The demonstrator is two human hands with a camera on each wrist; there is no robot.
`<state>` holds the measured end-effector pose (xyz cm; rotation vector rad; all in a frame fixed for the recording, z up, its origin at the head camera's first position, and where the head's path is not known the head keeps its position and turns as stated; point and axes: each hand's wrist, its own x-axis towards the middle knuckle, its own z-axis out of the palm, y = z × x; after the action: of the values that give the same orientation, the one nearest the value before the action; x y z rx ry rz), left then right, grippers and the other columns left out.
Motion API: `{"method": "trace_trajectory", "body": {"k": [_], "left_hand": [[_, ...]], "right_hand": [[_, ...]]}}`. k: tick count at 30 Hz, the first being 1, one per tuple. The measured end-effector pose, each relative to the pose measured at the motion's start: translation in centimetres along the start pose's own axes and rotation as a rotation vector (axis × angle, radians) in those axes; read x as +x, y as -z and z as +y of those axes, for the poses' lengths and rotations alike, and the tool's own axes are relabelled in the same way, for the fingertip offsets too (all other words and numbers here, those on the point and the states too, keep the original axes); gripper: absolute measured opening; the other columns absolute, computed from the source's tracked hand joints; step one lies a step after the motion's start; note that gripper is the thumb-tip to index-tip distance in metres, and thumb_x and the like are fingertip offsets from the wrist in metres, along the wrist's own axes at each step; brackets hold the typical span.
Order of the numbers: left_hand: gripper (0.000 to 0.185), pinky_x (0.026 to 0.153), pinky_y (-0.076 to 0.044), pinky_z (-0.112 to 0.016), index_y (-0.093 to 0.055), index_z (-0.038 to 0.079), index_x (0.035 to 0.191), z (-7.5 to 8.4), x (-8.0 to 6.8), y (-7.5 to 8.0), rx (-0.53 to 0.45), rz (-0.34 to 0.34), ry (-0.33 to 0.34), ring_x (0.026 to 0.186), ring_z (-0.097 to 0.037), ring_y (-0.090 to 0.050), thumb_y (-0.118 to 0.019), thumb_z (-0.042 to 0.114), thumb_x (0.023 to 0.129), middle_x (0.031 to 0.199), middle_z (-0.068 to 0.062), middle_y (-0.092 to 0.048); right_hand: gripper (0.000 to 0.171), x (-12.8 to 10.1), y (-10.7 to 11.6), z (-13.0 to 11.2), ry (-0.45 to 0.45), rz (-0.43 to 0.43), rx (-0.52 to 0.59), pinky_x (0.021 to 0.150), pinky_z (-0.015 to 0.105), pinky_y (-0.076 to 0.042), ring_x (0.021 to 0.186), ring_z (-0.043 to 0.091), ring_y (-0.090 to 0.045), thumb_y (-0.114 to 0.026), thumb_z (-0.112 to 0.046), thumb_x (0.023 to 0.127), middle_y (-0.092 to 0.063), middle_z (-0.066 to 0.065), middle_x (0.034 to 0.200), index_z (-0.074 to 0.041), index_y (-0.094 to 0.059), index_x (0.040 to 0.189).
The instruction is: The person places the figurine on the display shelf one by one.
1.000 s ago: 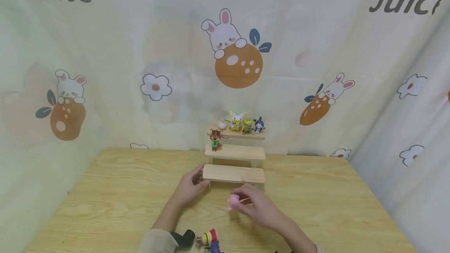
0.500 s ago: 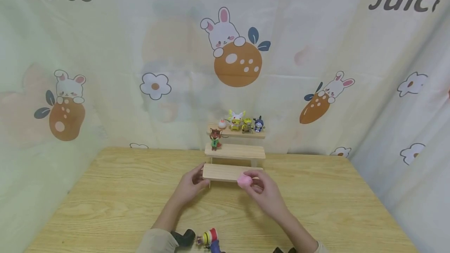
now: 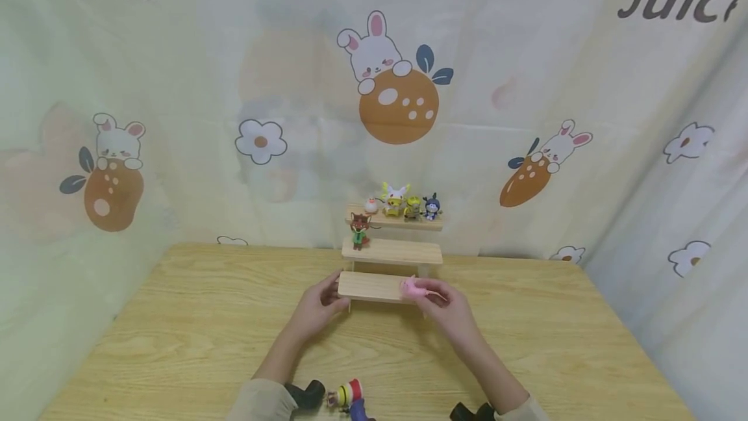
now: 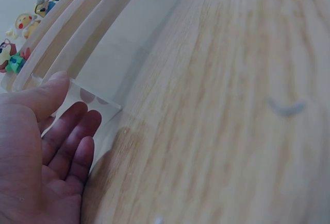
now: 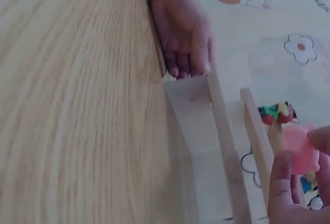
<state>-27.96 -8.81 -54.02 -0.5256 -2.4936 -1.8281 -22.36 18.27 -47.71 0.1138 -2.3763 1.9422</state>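
Observation:
A pink toy figurine is pinched between the thumb and fingers of my right hand, over the right end of the lowest step. The stand is a three-step wooden display rack with clear side panels. At its left end my left hand rests with the thumb at the lowest step's edge and relaxed fingertips against the clear panel. A fox figurine stands at the left of the middle step. Along the top step are a small white figurine, a white-eared yellow one and others.
Near the table's front edge lie a figurine with red, white and yellow bands, a purple-blue piece and a black object. Another black object is by the right forearm. A printed curtain hangs behind the table.
My right hand has carried the pink figurine forward and right, from in front of the stand to the right end of the lowest step. My left hand has stayed in place.

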Motion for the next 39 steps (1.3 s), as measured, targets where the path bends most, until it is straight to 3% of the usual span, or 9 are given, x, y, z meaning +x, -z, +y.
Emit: {"method": "trace_trajectory", "body": {"k": [3, 8, 11, 15, 20, 24, 30, 33, 39], "left_hand": [[0.067, 0.085, -0.051, -0.026, -0.038, 0.005, 0.145, -0.1, 0.0, 0.1, -0.001, -0.006, -0.002, 0.098, -0.021, -0.063, -0.068, 0.021, 0.087, 0.114, -0.013, -0.065], [0.065, 0.088, -0.051, -0.031, -0.037, 0.004, 0.145, 0.1, -0.1, 0.0, 0.017, -0.014, 0.006, 0.1, -0.023, -0.063, -0.067, 0.016, 0.088, 0.115, -0.014, -0.065], [0.064, 0.088, -0.052, -0.035, -0.036, 0.0, 0.144, 1.4, -0.4, 0.2, 0.021, -0.025, -0.013, 0.1, -0.027, -0.063, -0.066, 0.012, 0.089, 0.116, -0.019, -0.064], [0.062, 0.089, -0.052, -0.037, -0.036, -0.004, 0.143, 3.5, -1.0, 0.5, 0.022, -0.044, -0.02, 0.1, -0.03, -0.063, -0.064, 0.01, 0.089, 0.115, -0.021, -0.063], [0.061, 0.089, -0.051, -0.04, -0.037, -0.004, 0.143, 4.0, -1.1, 0.6, 0.013, -0.049, -0.017, 0.101, -0.031, -0.062, -0.064, 0.009, 0.09, 0.116, -0.021, -0.063], [0.062, 0.089, -0.052, -0.04, -0.036, -0.003, 0.143, 3.9, -1.1, 0.6, 0.004, -0.058, -0.013, 0.101, -0.031, -0.062, -0.064, 0.01, 0.09, 0.116, -0.021, -0.063], [0.062, 0.087, -0.052, -0.033, -0.037, -0.001, 0.143, 4.1, -1.2, 1.0, 0.004, -0.028, 0.001, 0.1, -0.028, -0.063, -0.065, 0.01, 0.089, 0.115, -0.019, -0.064], [0.062, 0.087, -0.052, -0.031, -0.038, -0.002, 0.143, 3.9, -1.1, 1.2, 0.005, -0.023, 0.0, 0.1, -0.028, -0.063, -0.065, 0.01, 0.089, 0.115, -0.019, -0.064], [0.063, 0.086, -0.053, -0.033, -0.036, -0.003, 0.143, 2.0, -0.6, 0.6, 0.0, -0.036, -0.017, 0.099, -0.029, -0.063, -0.065, 0.009, 0.089, 0.115, -0.02, -0.063]], "right_hand": [[0.038, 0.4, -0.3, 0.0, -0.057, 0.029, 0.061, 0.081, 0.019, -0.054, 0.101, 0.011, -0.062, -0.076, -0.022, 0.081, -0.06, 0.013, 0.12, -0.001, -0.059, 0.108], [0.038, 1.1, -1.0, -0.1, -0.072, 0.12, -0.014, 0.067, 0.018, -0.053, 0.085, 0.011, -0.061, -0.08, -0.021, 0.076, -0.057, 0.01, 0.106, -0.002, -0.052, 0.093], [0.039, 1.5, -1.4, -0.6, -0.062, 0.14, -0.078, 0.066, 0.018, -0.052, 0.086, 0.015, -0.062, -0.08, -0.022, 0.077, -0.058, 0.012, 0.108, -0.004, -0.053, 0.099], [0.045, 2.0, -1.5, -1.5, -0.014, 0.097, -0.108, 0.076, 0.018, -0.054, 0.101, 0.021, -0.063, -0.076, -0.02, 0.081, -0.059, 0.014, 0.119, -0.007, -0.055, 0.119], [0.043, 2.5, -1.2, -2.7, 0.069, 0.039, -0.174, 0.091, 0.025, -0.053, 0.112, 0.025, -0.059, -0.073, -0.02, 0.083, -0.055, 0.011, 0.123, -0.009, -0.06, 0.122], [0.04, 3.2, -0.5, -3.6, 0.153, 0.009, -0.34, 0.093, 0.039, -0.053, 0.109, 0.027, -0.06, -0.076, -0.021, 0.08, -0.055, 0.008, 0.12, -0.014, -0.065, 0.118], [0.037, 6.2, -0.4, -5.5, 0.372, -0.128, -0.63, 0.084, 0.04, -0.055, 0.102, 0.025, -0.062, -0.077, -0.017, 0.078, -0.064, 0.006, 0.118, -0.015, -0.068, 0.114], [0.038, 7.7, -0.8, -6.4, 0.464, -0.205, -0.753, 0.091, 0.044, -0.052, 0.109, 0.027, -0.06, -0.077, -0.017, 0.078, -0.066, 0.008, 0.119, -0.012, -0.068, 0.114], [0.039, 9.5, -1.5, -7.0, 0.506, -0.294, -0.933, 0.106, 0.05, -0.039, 0.119, 0.03, -0.055, -0.075, -0.018, 0.079, -0.065, 0.007, 0.123, -0.013, -0.067, 0.117]]}}
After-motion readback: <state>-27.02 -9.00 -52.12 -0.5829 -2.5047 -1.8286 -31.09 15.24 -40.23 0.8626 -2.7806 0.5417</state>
